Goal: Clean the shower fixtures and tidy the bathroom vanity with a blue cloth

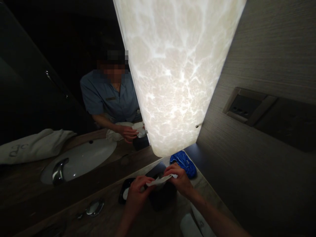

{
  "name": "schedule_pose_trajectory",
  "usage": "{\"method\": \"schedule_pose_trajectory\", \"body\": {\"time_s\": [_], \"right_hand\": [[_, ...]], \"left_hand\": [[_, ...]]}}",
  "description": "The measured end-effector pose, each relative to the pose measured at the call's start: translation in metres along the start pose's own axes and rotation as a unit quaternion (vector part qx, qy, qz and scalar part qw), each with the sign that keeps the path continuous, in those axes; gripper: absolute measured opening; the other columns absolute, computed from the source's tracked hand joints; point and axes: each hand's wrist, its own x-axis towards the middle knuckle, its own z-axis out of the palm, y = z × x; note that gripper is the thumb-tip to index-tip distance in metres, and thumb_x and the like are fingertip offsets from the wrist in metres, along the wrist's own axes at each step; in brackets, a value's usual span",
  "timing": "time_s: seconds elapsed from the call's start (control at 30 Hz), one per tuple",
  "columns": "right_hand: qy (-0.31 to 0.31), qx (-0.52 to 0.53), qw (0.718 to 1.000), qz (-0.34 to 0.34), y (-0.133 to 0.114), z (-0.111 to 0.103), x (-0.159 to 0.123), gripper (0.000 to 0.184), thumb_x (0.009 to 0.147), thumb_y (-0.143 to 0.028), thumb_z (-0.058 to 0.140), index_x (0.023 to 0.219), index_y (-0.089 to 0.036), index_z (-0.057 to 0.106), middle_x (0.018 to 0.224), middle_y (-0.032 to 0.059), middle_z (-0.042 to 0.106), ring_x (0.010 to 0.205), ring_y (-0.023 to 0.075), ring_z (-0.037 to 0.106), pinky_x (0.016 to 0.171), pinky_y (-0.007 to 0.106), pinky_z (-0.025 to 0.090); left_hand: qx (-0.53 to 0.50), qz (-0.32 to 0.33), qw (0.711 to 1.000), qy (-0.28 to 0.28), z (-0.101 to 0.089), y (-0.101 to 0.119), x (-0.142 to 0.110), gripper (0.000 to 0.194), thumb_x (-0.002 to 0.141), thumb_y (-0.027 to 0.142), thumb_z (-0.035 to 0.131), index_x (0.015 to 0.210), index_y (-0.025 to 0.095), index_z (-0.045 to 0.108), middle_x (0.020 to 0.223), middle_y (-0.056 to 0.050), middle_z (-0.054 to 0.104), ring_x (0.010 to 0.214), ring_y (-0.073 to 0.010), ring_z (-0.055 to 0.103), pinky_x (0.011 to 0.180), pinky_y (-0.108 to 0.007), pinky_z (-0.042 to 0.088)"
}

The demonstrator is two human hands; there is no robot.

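Note:
A white tissue [161, 180] is stretched between my two hands over a black box [161, 199], which looks like a tissue box. My left hand [139, 189] pinches the tissue's left end, fingers closed. At the other end, my right hand [179, 181] has its fingers closed on the tissue. Behind my right hand lies a crumpled blue cloth item [185, 164]. Left of my left hand sits a black dish [121, 196] with something round and white in it. The box's lower part is dark and hard to make out.
A glowing marble-patterned lamp panel [177, 82] hangs low over the counter. The mirror [29, 92] reflects a person in a blue shirt, a basin and a towel. A chrome faucet [95, 207] stands at left. Rolled towels [190, 225] lie in front; a socket panel [247, 107] is on the right wall.

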Motion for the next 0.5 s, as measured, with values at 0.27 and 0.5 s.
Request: {"method": "schedule_pose_trajectory", "body": {"time_s": [0.27,0.5], "right_hand": [[0.039,0.219,0.955,0.194,-0.012,-0.003,0.021,0.039,0.078,-0.039,0.078,0.105,-0.022,0.056,0.059,-0.011,0.054,0.056,0.0107,0.046,0.057,0.025,0.032],[-0.078,0.103,0.984,0.123,-0.018,-0.018,0.011,0.035,0.08,-0.038,0.08,0.111,-0.023,0.074,0.106,0.001,0.07,0.099,0.0195,0.061,0.087,0.031,0.044]], "left_hand": [[-0.151,-0.147,0.976,0.056,-0.001,0.023,0.007,0.066,0.071,0.065,0.074,0.116,0.019,0.064,0.069,0.001,0.072,0.075,-0.0241,0.065,0.073,-0.033,0.046],[-0.019,0.009,1.0,0.016,-0.01,0.031,0.001,0.06,0.07,0.04,0.083,0.128,0.032,0.07,0.102,-0.001,0.073,0.103,-0.0263,0.062,0.1,-0.043,0.041]]}}
